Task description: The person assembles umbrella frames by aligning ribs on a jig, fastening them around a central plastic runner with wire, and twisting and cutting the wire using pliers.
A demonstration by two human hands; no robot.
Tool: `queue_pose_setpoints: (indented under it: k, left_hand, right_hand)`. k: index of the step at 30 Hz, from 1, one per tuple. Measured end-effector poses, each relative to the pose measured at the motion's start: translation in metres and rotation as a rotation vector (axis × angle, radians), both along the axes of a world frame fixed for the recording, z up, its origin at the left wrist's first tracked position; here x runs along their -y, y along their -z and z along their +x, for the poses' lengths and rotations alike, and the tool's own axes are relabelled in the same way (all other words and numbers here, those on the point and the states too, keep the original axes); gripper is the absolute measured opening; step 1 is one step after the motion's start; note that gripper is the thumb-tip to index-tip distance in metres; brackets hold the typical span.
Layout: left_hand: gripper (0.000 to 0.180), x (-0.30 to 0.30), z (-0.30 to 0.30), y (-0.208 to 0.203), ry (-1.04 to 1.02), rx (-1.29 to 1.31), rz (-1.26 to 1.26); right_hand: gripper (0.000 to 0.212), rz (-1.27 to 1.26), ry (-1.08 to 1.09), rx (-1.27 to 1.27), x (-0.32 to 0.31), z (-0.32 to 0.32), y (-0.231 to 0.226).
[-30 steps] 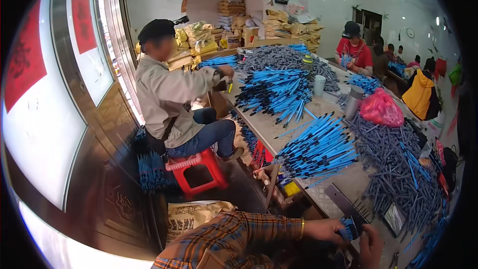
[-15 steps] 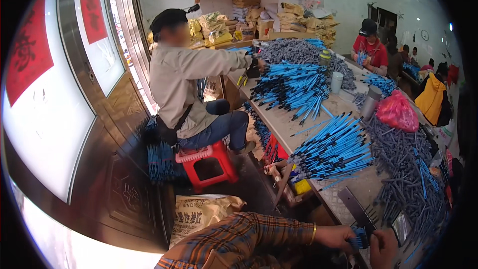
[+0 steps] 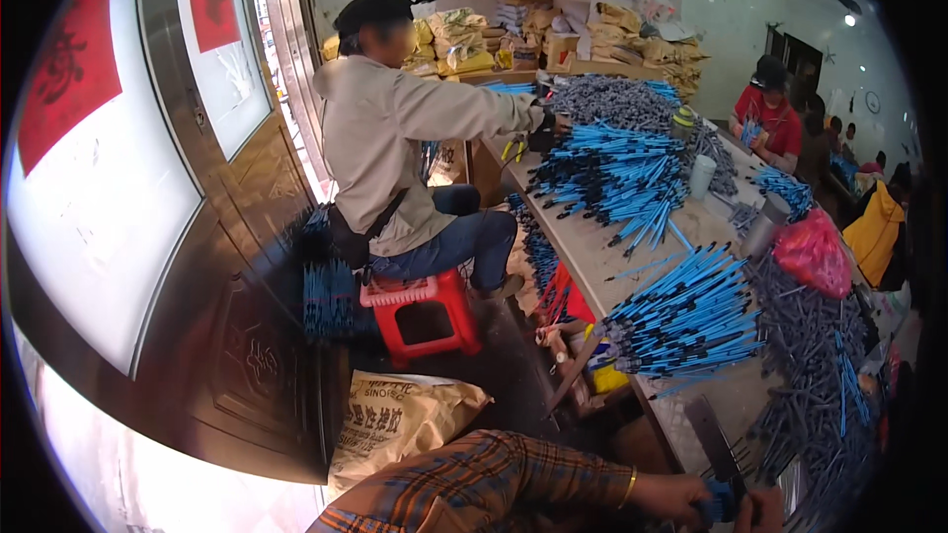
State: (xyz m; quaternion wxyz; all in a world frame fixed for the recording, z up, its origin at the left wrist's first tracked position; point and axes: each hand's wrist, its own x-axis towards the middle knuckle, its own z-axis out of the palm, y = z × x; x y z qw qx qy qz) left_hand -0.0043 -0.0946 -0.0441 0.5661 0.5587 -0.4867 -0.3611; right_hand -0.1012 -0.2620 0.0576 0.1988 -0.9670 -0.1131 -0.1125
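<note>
At the lower right, my left hand (image 3: pixel 675 497) is closed around a small bundle of short blue sticks (image 3: pixel 713 505). My right hand (image 3: pixel 760 511) is beside it, fingers bent and pressed together at the dark end of the bundle; whatever they pinch is too small to make out. Just beyond both hands a dark flat metal bar (image 3: pixel 713 434) stands out over the table, with thin dark pins (image 3: pixel 743 456) beside it. The lower part of my right hand is cut off by the picture's edge.
A fan of blue rods (image 3: pixel 681 316) lies on the table (image 3: pixel 647 281); grey tubes (image 3: pixel 815 375) heap along its right side. Farther off are a steel flask (image 3: pixel 765 225), a pink plastic bag (image 3: pixel 812 255) and a co-worker on a red stool (image 3: pixel 420 311). A paper sack (image 3: pixel 405 424) is on the floor.
The view has shifted, so the room sits farther right in the picture. My right hand has come closer to my left and to the blue bundle.
</note>
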Motion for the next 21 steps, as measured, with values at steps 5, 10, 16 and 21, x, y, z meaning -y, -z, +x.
queue_pose_setpoints:
  k: [5,10,16,21]
  left_hand:
    - [0.011,0.0,-0.008,0.005,-0.095,-0.094,-0.075]
    - [0.013,0.01,0.0,0.015,-0.147,0.007,-0.212]
    - [0.014,0.006,-0.005,0.009,-0.107,-0.107,-0.161]
    - [0.016,-0.005,-0.012,-0.001,-0.084,-0.152,-0.115]
  right_hand:
    - [0.023,-0.044,0.003,-0.078,0.001,0.005,-0.002]
    - [0.027,-0.021,-0.055,-0.06,0.017,0.013,0.006]
    - [0.028,-0.112,0.005,-0.062,0.021,0.004,0.007]
    - [0.026,-0.095,0.012,-0.133,0.008,-0.002,-0.004]
